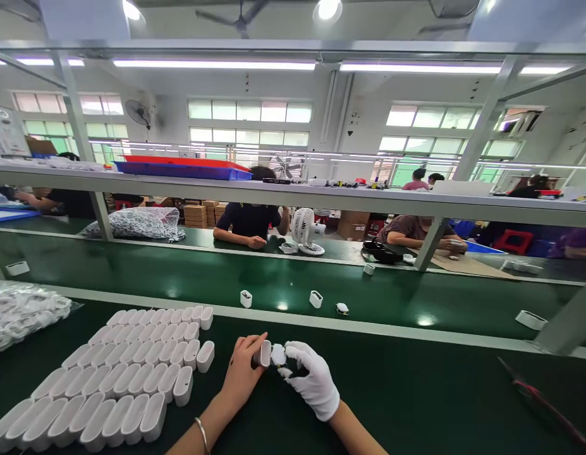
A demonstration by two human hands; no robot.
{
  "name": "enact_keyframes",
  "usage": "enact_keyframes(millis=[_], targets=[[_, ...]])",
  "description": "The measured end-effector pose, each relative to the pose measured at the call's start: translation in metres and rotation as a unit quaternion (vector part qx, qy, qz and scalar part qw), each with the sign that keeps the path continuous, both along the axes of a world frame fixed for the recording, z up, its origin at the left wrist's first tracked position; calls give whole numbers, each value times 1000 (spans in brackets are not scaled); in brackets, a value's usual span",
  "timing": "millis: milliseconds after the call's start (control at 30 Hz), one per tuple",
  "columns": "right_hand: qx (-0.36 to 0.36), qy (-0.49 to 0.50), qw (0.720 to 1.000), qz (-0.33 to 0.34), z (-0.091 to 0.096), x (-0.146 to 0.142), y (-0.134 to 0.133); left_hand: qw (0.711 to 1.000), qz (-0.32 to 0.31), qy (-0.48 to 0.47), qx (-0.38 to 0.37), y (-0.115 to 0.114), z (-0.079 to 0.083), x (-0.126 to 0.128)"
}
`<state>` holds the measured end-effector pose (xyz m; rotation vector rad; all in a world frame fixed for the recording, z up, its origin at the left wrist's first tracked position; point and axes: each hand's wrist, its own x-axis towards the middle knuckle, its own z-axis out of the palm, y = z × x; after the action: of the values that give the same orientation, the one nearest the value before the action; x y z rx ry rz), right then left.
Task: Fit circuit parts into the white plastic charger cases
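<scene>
My bare left hand (243, 366) is closed around a small white oval housing (265, 354), its open end turned to the right. Just beside that opening, a small white round part (278, 355) is pinched in the gloved fingers of my right hand (314, 379). What lies behind the round part is too small to make out. To the left of my hands stand several rows of like white oval housings (153, 376) on the dark green bench.
A green belt (145, 272) runs beyond the bench, carrying a few white housings (316, 299) and a small white part (342, 308). A bag of white parts (22, 313) lies at left, red-handled pliers (534, 392) at right. Co-workers sit across, near a white fan (303, 227).
</scene>
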<state>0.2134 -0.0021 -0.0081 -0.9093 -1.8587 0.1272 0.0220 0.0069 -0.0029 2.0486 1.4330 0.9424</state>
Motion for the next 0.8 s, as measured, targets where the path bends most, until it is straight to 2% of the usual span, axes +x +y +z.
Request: enact_keyframes(millis=[300,567,700,800], targets=[[1,-86,996,19,-2,3,-2,997,-17,29,76,-4,0,2],[71,-265,958,-80,6,-5,-7,993,-19,41,109,-3,-5,-1],[83,-280,952,-89,9,-6,-7,993,-33,46,106,-2,-5,-3],[64,-269,958,-72,9,-4,-8,993,-39,53,94,-6,0,-2]])
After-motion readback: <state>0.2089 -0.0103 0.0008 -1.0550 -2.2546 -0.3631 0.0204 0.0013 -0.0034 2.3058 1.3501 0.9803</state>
